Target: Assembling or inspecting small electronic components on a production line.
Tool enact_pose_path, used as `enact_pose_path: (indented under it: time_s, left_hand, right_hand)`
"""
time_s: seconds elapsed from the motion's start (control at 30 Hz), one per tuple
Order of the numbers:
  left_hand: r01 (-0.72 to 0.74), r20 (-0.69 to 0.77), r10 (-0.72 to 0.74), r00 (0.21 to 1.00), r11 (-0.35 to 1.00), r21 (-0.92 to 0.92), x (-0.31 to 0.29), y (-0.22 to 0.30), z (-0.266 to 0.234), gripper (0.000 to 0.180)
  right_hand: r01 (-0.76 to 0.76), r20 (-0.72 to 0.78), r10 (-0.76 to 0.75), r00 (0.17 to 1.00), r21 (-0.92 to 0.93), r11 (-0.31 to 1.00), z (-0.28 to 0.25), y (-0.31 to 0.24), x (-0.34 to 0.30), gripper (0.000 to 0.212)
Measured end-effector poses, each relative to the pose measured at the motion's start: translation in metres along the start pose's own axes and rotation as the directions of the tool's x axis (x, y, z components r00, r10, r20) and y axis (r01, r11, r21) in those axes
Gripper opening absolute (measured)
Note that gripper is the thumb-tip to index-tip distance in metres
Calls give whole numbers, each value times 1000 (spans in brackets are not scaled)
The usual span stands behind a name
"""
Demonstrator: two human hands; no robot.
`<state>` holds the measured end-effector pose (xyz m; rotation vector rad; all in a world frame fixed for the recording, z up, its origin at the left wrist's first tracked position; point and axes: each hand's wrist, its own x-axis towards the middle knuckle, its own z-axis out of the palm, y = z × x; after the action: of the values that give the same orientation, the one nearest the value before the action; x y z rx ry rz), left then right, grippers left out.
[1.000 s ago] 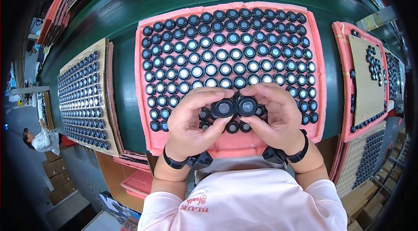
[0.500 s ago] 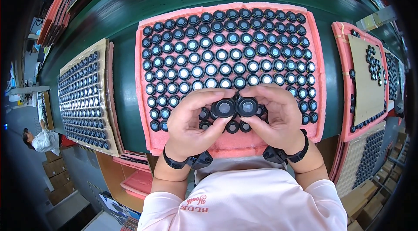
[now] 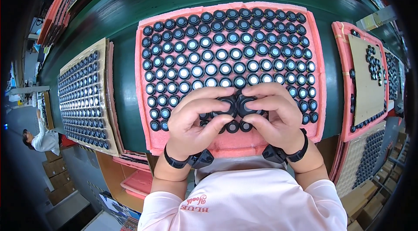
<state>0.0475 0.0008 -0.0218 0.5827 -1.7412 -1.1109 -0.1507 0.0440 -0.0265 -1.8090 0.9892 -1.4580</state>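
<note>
Each hand holds one black round cap: left hand [image 3: 191, 120] grips the left cap [image 3: 225, 105], right hand [image 3: 278, 115] the right cap [image 3: 247, 105]. Keep both level above the pink tray [image 3: 143, 100] and lower them straight.

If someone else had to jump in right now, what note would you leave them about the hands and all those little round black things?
Left hand: fingers closed on one round black cap, held just above the pink foam tray.
Right hand: fingers closed on a second cap, pressed side by side with the first.
Tray: nearly every row is filled with caps; the near rows under the hands are partly hidden.
Done: most of the tray is filled.
Left: the two held caps are not yet set down.
</note>
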Motion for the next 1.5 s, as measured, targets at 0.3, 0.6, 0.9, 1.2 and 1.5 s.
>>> enact_pose_path:
  time_s: [0.3,0.6,0.9,1.2,1.5]
  left_hand:
    - [-15,-96,37,995,976,217,2,5,-1,28]
    - [29,-22,-23,999,945,327,-51,32,-31,27]
    - [308,-218,-219,951,727,614,-140,44,-91,24]
    - [501,-308,-397,865,633,591,-152,42,-119,21]
    - [297,-216,-207,954,566,769,-149,29,-126,29]
  right_hand:
    - [-51,-64,43,997,-131,990,7,-5,0,35]
    - [-94,128,113,985,-142,985,28,-29,2,32]
    - [-97,551,199,810,-209,973,103,-35,12,20]
    - [184,660,76,747,-316,931,154,-21,21,21]
    - [347,690,37,723,-409,844,166,-16,23,26]
